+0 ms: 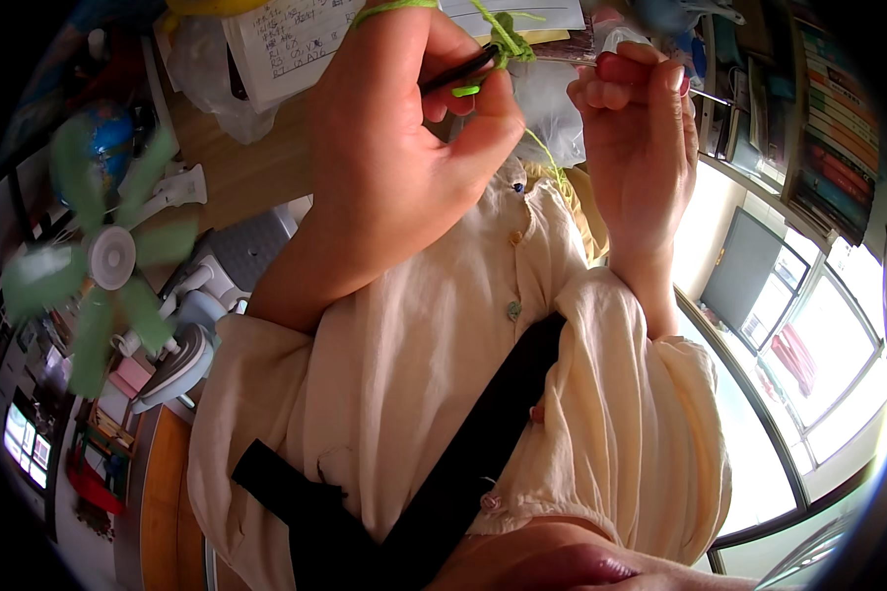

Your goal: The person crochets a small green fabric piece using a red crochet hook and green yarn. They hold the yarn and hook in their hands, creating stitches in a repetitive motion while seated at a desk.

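My left hand (414, 140) is raised over the desk edge, its fingers curled around a small crocheted piece of green yarn (508, 38). A dark, slender piece (458, 70) lies between the same fingers; what it is I cannot tell. Below it shows a bright green plastic stitch marker (466, 91). Green yarn (393, 6) passes over the top of this hand, and another strand hangs between the hands in front of my shirt. Apart from the work, my right hand (636, 133) grips a red handle (622, 69); the tool's working end cannot be made out.
A handwritten notebook (284, 55) lies on the wooden desk (247, 166) beside a clear plastic bag (211, 81). At left, a green-bladed fan (111, 257) spins before a globe (107, 144). Books (835, 125) fill a shelf at right, near a bright window (820, 362).
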{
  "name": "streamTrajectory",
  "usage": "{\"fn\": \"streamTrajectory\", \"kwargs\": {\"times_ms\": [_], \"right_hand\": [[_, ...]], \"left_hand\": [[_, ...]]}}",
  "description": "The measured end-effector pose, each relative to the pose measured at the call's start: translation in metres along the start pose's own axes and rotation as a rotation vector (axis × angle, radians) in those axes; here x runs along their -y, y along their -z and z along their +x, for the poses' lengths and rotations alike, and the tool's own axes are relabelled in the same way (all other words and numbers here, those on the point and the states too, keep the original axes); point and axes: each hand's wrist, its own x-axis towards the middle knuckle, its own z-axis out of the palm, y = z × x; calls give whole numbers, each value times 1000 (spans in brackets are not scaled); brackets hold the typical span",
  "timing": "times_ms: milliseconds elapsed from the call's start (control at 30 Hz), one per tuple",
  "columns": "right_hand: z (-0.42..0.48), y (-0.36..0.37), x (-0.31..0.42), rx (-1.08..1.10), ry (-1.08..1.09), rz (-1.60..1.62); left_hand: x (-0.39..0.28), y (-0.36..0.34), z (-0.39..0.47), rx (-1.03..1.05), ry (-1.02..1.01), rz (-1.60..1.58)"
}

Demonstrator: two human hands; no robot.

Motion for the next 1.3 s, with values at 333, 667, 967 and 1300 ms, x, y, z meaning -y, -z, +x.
{"fn": "streamTrajectory", "kwargs": {"times_ms": [333, 667, 967, 1300], "right_hand": [[4, 6, -4, 46, -106, 83], [2, 2, -6, 18, -106, 107], [-8, -16, -10, 109, 283, -210], [8, -21, -11, 233, 1187, -1247]], "left_hand": [[0, 1, -1, 6, 5, -10], [-5, 5, 1, 6, 49, -91], [-7, 13, 4, 72, 142, -339], [0, 5, 7, 21, 304, -332]]}}
